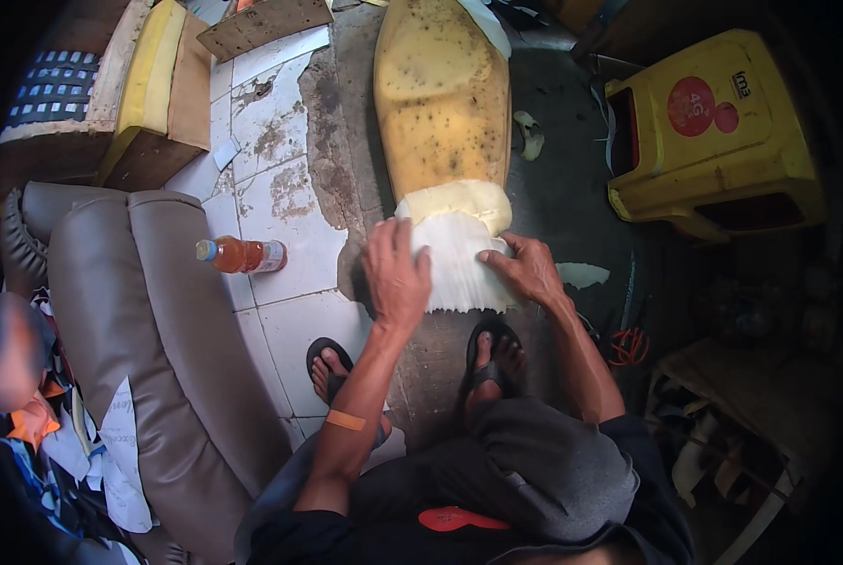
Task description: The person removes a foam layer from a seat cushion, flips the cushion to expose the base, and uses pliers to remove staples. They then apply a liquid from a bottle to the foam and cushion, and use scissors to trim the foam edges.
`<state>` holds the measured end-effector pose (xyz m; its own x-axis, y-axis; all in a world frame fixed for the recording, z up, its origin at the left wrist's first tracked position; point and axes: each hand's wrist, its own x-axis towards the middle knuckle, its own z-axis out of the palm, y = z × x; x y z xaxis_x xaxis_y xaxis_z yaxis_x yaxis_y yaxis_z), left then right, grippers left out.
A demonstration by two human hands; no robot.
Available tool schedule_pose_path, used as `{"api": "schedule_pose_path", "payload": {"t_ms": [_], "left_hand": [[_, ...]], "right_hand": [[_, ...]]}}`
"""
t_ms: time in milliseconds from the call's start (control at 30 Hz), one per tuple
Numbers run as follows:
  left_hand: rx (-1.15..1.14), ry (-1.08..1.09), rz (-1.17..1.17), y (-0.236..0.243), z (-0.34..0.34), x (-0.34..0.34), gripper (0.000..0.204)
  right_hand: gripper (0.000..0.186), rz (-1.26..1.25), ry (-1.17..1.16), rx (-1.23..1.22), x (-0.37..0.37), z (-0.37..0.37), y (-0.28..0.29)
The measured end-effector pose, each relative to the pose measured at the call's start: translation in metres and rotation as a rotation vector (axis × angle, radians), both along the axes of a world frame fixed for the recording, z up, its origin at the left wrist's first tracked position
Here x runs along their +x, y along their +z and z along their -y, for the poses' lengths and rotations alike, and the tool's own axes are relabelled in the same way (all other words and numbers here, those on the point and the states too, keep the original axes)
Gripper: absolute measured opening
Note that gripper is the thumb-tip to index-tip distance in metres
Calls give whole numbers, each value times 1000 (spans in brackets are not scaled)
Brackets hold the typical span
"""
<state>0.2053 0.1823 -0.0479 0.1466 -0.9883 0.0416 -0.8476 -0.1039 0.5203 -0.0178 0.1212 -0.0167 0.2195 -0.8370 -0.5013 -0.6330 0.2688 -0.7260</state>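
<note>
A long yellow foam seat pad [445, 122], speckled with dark spots, lies on the floor in front of me, shaped like a motorcycle seat. Over its near end is a thin white sheet [459, 268], perhaps foam, with a ragged near edge. A thicker cream foam piece [459, 200] shows just beyond the sheet. My left hand [398, 281] rests along the sheet's left edge, fingers stretched forward and thumb apart. At the right edge, my right hand [523, 267] pinches the sheet, thumb on top; its other fingers are partly hidden.
A bottle of orange-red liquid [243, 255] lies on the white tiles at left, beside a brown padded seat [148, 330]. At right is a yellow plastic stool [713, 132]. Red cord [629, 347] and foam scraps [583, 274] lie nearby. A person [12, 353] appears at the left edge.
</note>
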Motion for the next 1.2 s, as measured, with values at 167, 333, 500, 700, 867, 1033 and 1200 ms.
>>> {"api": "schedule_pose_path", "payload": {"t_ms": [167,333,500,700,867,1033,1200], "left_hand": [[-179,-330,88,-24,0,-37,70],[-184,-363,158,-56,8,-31,78],[-183,-385,202,-60,7,-30,81],[-230,-386,241,-67,10,-27,86],[-277,-364,278,-73,10,-29,90],[-328,-314,304,-79,11,-33,89],[-311,-324,294,-75,12,-41,88]], "right_hand": [[52,20,0,27,-3,0,-1],[53,10,20,-67,-8,0,-13],[55,15,-20,-29,-13,1,-20],[53,43,-35,-20,-10,3,-19],[50,28,-24,-49,-11,3,-22],[49,52,-13,-75,-11,2,-27],[49,32,-18,-115,-18,-1,-24]]}}
